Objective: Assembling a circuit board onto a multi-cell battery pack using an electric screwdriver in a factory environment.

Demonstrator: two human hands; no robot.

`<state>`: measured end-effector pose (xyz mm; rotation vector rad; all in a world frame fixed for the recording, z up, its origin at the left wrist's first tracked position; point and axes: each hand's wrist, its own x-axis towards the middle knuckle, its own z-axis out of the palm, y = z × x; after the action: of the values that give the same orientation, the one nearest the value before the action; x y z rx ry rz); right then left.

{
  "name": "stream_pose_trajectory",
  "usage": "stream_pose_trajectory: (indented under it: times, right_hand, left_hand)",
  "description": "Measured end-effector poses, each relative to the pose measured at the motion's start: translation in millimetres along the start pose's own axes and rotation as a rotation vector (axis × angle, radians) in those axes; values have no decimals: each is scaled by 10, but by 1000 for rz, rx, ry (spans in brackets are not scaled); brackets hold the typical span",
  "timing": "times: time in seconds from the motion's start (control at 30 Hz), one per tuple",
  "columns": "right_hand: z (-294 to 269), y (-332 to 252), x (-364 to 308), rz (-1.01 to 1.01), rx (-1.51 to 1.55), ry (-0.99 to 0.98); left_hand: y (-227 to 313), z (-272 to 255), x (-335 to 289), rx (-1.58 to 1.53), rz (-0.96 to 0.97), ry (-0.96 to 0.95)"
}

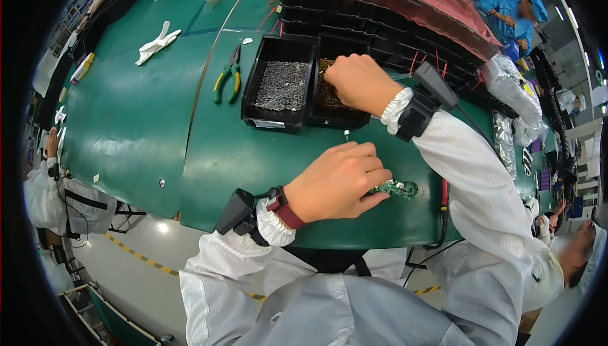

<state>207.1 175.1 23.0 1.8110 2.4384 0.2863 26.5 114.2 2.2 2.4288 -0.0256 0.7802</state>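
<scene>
My left hand (342,182) is closed around a small green circuit board (398,188), low over the table's front part. The board's populated end sticks out to the right of my thumb; the rest is hidden under the fingers. My right hand (361,82) reaches into a black bin (335,116) of brass-coloured small parts (328,96). Its fingertips are bent down among them, and whatever they pinch is hidden. Directly left stands a second black bin (272,120), holding many small grey metal parts (282,86).
Green-and-yellow pliers (228,78) lie left of the bins, and a white glove (158,43) lies farther left. Stacked black trays (380,19) with pink sheeting rise behind the bins. A red-handled tool (444,195) lies by my right sleeve. Other people sit around the green table (139,124).
</scene>
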Motion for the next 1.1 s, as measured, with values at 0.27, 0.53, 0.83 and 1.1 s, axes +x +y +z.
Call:
stream_pose_trajectory:
  times: [0.27,0.53,0.83,1.1]
  right_hand:
    - [99,200,-140,-82,128,214]
    - [-775,122,-1302,321,1071,267]
    - [-538,-226,-2586,521,1144,220]
    - [-535,-462,-2528,485,809,214]
  left_hand:
    - [-2,111,26,5,64,60]
    - [-66,81,18,-82,48,105]
    - [-96,103,-31,-100,-12,79]
    - [-76,108,-16,-106,-8,64]
